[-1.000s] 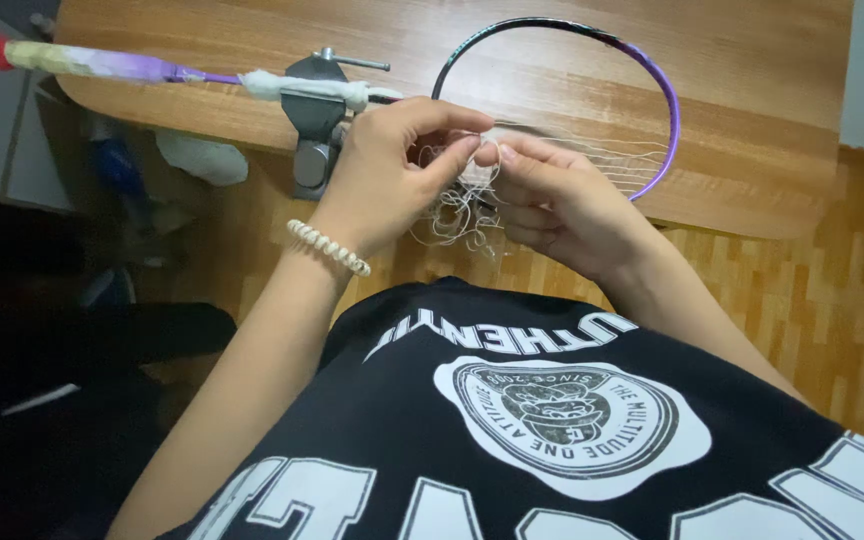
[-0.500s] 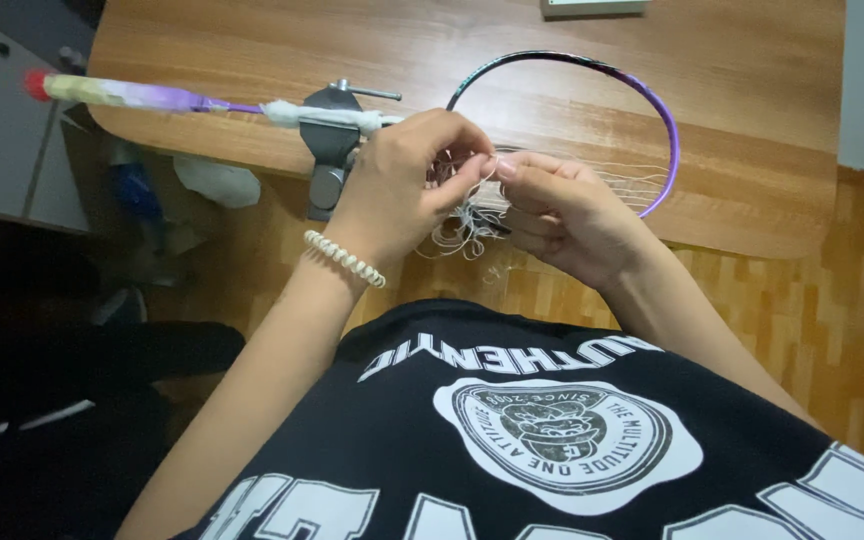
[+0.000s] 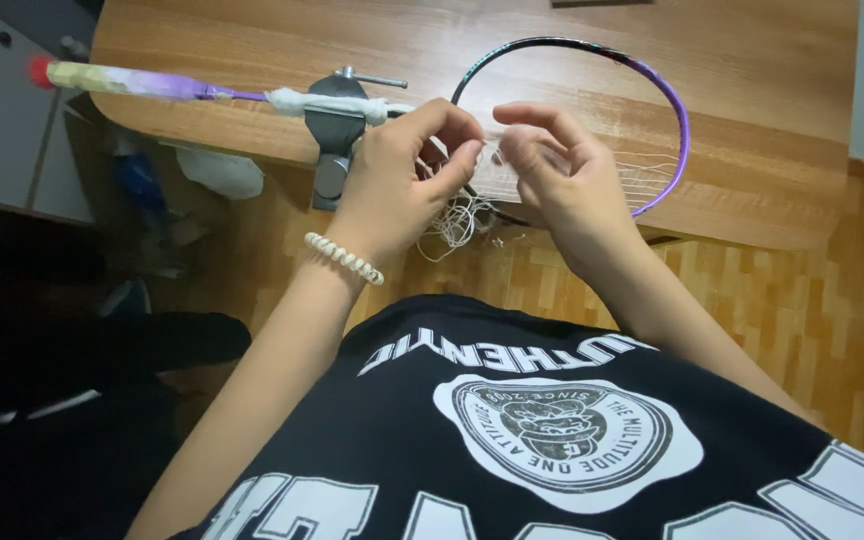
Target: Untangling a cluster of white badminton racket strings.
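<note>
A badminton racket with a purple and black frame (image 3: 674,110) lies on a wooden table (image 3: 752,60), its shaft held in a grey clamp (image 3: 333,130) at the table's edge. My left hand (image 3: 402,180) and my right hand (image 3: 552,170) meet at the near rim of the racket head. Both pinch thin white string (image 3: 492,158) between thumb and forefinger. A loose tangle of the string (image 3: 460,222) hangs below my hands. A few strings are strung across the right part of the frame. A beaded bracelet (image 3: 342,258) circles my left wrist.
The racket handle (image 3: 122,80), wrapped in pale and purple tape with a red end, sticks out to the left past the table. Below is a wood-pattern floor (image 3: 802,290). Bags and dark objects sit under the table at left (image 3: 202,170).
My hands have drawn slightly apart along the rim, and the fingers of my right hand have lifted. The view has shifted a little, and the racket stays clamped.
</note>
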